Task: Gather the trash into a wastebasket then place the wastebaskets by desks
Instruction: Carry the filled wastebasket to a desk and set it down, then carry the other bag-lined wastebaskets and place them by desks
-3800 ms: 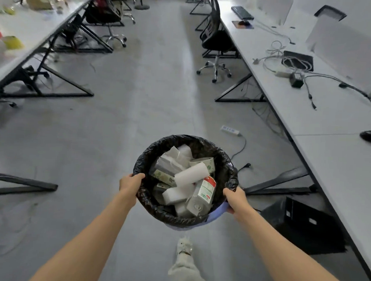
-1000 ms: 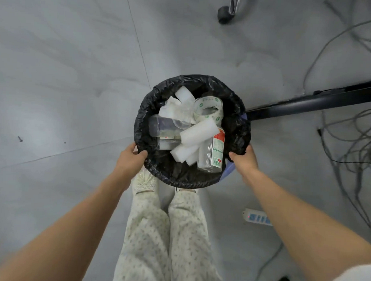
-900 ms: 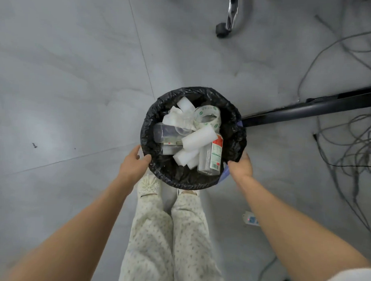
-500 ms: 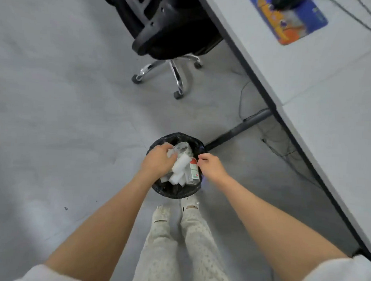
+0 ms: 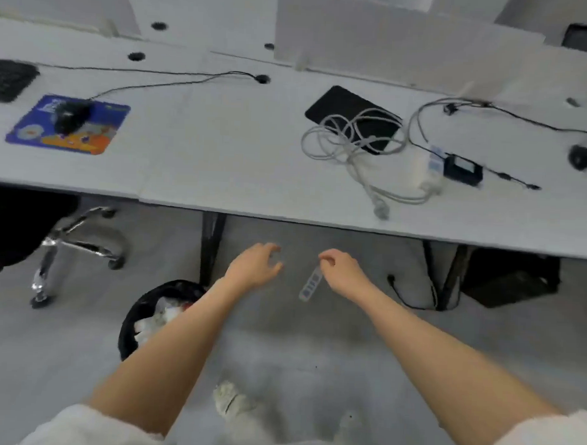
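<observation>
Your fingers (image 5: pixel 273 255) on both hands are loosely curled and hold nothing. The left hand (image 5: pixel 254 269) and the right hand (image 5: pixel 343 272) hang in the air, a little apart, in front of the surface (image 5: pixel 221 146) and above the floor (image 5: pixel 65 347). Between them, lower down, a white power strip (image 5: pixel 311 284) lies on the floor.

The wastebasket (image 5: pixel 139 320), lined with a black bag and full of trash (image 5: pixel 155 317), stands on the floor under your left forearm, near the black desk leg (image 5: pixel 211 242) and beside the chair base (image 5: pixel 71 248). I think this one is already placed, so the step now is to go for the next wastebasket.

Before you leave, please check that the basket stands flat and upright. Step back carefully, because the strip's cord (image 5: pixel 406 298) on the floor and the chair wheels are close to your feet. On the surface you see a mouse pad (image 5: pixel 32 136), cables (image 5: pixel 348 137) and a charger (image 5: pixel 462 168); I see no clear trash there, but the picture is blurred.
</observation>
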Demonstrator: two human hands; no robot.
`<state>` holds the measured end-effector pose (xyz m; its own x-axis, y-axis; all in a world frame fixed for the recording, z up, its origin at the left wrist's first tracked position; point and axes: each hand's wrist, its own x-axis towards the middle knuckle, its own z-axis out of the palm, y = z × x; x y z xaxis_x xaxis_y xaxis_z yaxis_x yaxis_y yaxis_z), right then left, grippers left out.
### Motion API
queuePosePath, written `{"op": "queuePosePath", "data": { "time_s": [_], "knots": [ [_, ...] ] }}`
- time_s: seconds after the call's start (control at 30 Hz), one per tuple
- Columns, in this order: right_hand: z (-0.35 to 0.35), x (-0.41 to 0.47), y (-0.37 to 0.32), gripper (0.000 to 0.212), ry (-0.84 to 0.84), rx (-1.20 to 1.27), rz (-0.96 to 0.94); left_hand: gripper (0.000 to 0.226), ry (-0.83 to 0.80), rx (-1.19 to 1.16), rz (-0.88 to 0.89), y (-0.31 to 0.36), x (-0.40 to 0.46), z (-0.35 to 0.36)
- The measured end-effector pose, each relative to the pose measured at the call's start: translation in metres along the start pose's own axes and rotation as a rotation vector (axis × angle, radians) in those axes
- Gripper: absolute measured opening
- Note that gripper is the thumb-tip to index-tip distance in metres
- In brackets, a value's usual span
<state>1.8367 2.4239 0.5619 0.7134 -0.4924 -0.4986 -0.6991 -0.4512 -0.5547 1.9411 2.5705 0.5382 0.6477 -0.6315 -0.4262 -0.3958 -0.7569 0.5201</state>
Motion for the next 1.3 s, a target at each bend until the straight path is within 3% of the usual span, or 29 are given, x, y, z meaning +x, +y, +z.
{"op": "queuePosePath", "data": {
  "time_s": [0.13, 0.27, 0.43, 0.6, 0.87, 1.07, 1.3],
  "knots": [
    [-0.067, -0.04, 0.131, 0.033, 0.135, 0.201, 0.154, 0.042, -0.12, 0.116, 0.136, 0.125, 0.013, 0.072],
    [-0.12, -0.126, 0.309, 0.032, 0.221, 0.363, 0.394, 0.043, -0.311, 0.195, 0.236, 0.274, -0.01, 0.204],
    [-0.165, -0.223, 0.479, 0.024, 0.3, 0.558, 0.692, 0.044, -0.573, 0.184, 0.299, 0.429, -0.064, 0.348],
    [-0.218, -0.277, 0.586, 0.033, 0.456, 0.645, 0.852, 0.044, -0.689, 0.352, 0.482, 0.551, -0.072, 0.431],
    [-0.32, -0.285, 0.719, 0.039, 0.552, 0.711, 0.897, 0.043, -0.72, 0.519, 0.687, 0.718, -0.018, 0.542],
    [-0.457, -0.284, 0.854, 0.037, 0.658, 0.789, 1.003, 0.042, -0.781, 0.591, 0.802, 0.906, 0.034, 0.646],
    [-0.576, -0.311, 0.959, 0.035, 0.835, 0.872, 1.116, 0.04, -0.817, 0.61, 0.968, 1.078, 0.04, 0.726]
  ]
}}
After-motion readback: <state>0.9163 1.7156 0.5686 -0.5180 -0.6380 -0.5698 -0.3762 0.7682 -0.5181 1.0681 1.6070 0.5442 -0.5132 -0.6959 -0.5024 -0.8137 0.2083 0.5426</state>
